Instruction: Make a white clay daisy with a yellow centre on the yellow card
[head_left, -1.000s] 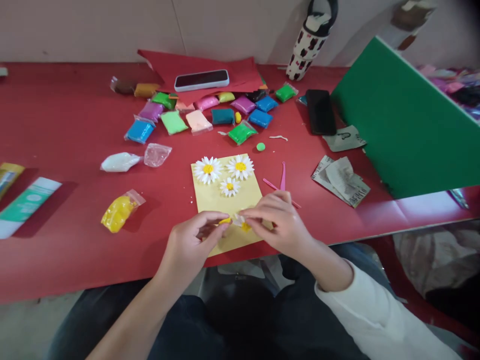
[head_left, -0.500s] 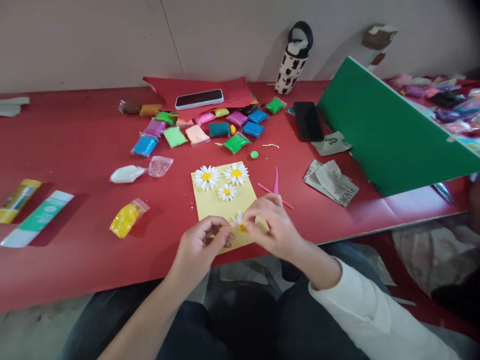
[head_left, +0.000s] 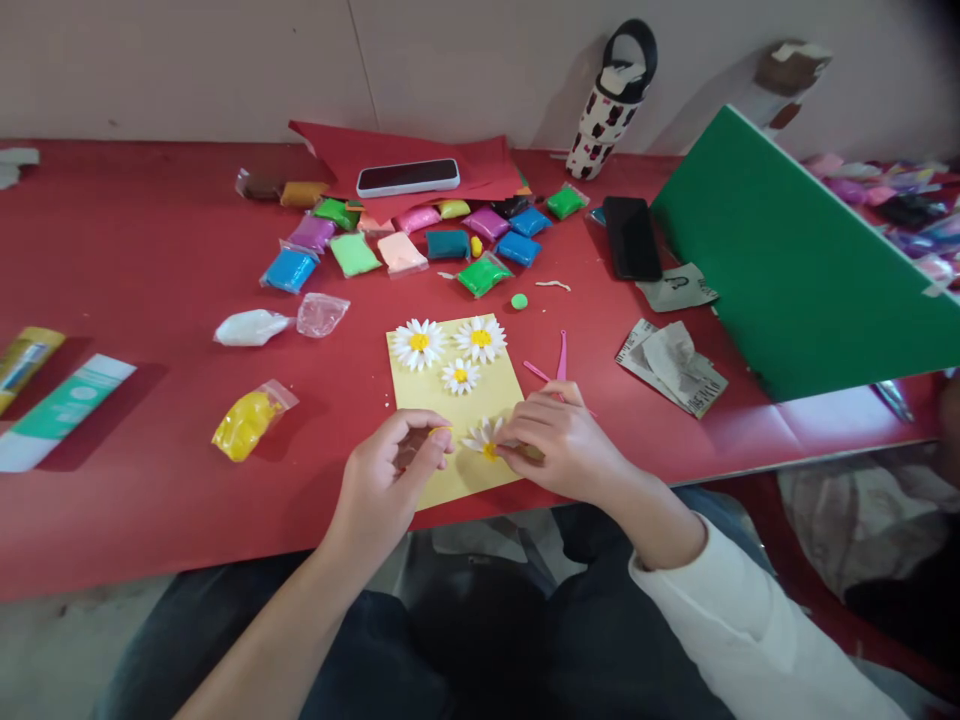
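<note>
A pale yellow card (head_left: 480, 405) lies near the table's front edge with three white clay daisies (head_left: 419, 343) along its top. My right hand (head_left: 559, 440) is closed, its fingertips pinched on a fourth small daisy (head_left: 482, 439) low on the card. My left hand (head_left: 390, 475) is closed just left of it, pinching a small yellow bit (head_left: 441, 431) between thumb and fingers.
Several coloured clay packets (head_left: 405, 240) lie beyond the card, plus a yellow clay bag (head_left: 244, 422), a white clay bag (head_left: 244, 326), pink tools (head_left: 561, 360), two phones (head_left: 632, 237), a bottle (head_left: 611, 100), a green board (head_left: 795, 250) and crumpled paper (head_left: 671, 360).
My hands have drawn slightly apart, baring the fourth daisy on the card. The right fingers have settled lower on it. The head view has shifted a little.
</note>
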